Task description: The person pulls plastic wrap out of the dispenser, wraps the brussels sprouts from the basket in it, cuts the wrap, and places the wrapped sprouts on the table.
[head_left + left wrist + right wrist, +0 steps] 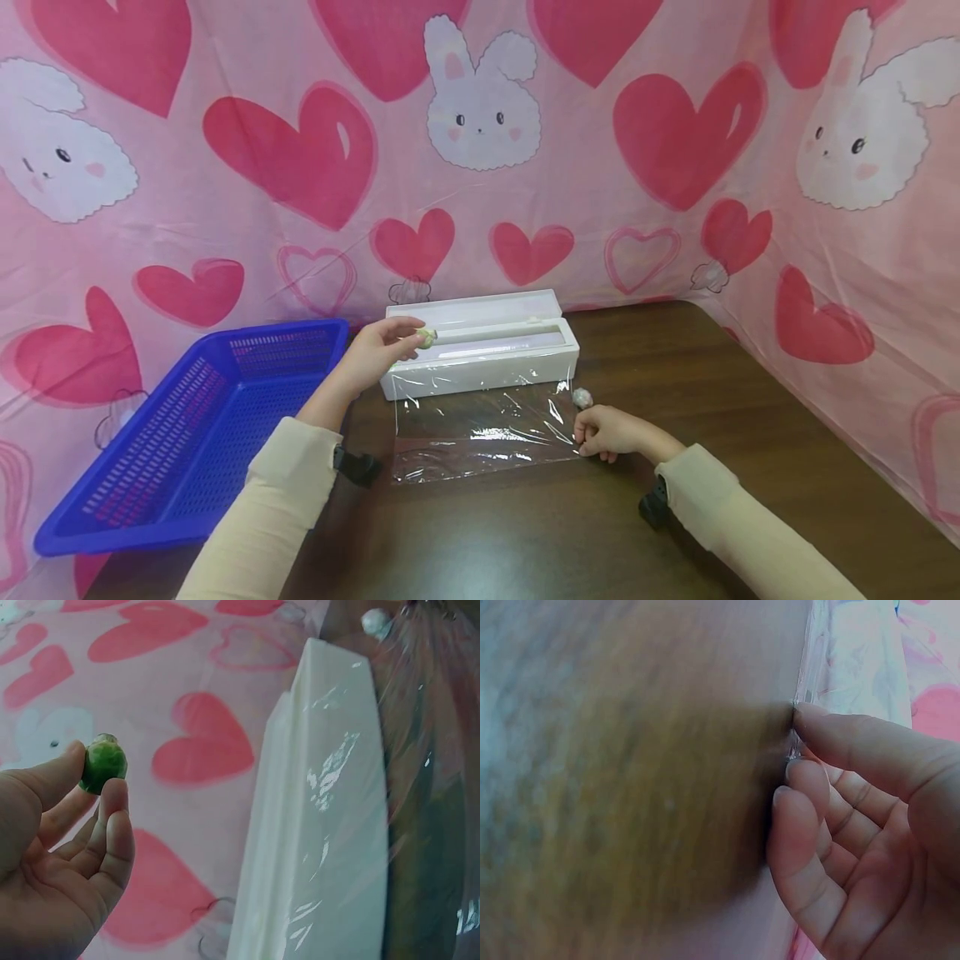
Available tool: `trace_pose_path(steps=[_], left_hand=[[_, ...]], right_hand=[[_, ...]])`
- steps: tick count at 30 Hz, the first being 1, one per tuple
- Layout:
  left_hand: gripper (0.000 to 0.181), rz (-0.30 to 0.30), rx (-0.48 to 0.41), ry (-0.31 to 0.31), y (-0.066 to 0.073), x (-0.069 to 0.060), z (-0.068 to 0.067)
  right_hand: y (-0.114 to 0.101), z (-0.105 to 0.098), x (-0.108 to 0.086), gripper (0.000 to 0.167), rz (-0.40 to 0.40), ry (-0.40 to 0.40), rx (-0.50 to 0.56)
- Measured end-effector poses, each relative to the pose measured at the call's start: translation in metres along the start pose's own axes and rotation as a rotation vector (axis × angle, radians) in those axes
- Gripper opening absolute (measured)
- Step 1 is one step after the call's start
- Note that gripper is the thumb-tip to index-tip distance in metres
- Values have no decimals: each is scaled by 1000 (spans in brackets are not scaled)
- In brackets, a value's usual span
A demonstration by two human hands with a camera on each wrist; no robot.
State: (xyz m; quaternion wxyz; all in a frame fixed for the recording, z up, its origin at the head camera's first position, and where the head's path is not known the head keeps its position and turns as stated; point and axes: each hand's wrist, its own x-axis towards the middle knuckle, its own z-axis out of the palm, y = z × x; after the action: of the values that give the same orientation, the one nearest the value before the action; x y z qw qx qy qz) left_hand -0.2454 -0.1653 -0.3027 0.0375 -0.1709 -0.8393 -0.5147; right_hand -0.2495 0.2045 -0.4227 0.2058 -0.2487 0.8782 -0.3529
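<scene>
In the head view a white cling film box (480, 373) stands at the back of the table with its lid (472, 308) raised. A sheet of cling film (487, 446) runs from it over the front face and onto the tabletop. My right hand (611, 432) pinches the film's right edge between thumb and fingertips, as the right wrist view also shows. Over the box's left end, my left hand (384, 346) holds a small green Brussels sprout (103, 765) between thumb and fingers. A small whitish ball (582, 398) sits just beyond my right hand, beside the film.
A blue plastic basket (127, 537) with perforated sides stands at the left of the brown table (652, 367). Behind everything hangs a pink cloth (480, 196) printed with hearts and rabbits. Bare tabletop lies in front of the film and to the right.
</scene>
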Motion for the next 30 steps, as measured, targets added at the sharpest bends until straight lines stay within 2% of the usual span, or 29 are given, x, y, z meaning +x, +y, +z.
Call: trace_pose_path(steps=[8,15,24,30], left_hand=[[28,10,-23,-50,-8,6,29],[27,33,-43,-123,-18,5,51],[27,5,-33,-247,-39,-3,86],[25,-29,7,-279,-52,-8,104]], right_hand=[[0,0,0,15,9,-1,1],[0,0,0,15,5,3,4],[1,0,0,15,6,3,2],[1,1,0,15,-7,4,2]])
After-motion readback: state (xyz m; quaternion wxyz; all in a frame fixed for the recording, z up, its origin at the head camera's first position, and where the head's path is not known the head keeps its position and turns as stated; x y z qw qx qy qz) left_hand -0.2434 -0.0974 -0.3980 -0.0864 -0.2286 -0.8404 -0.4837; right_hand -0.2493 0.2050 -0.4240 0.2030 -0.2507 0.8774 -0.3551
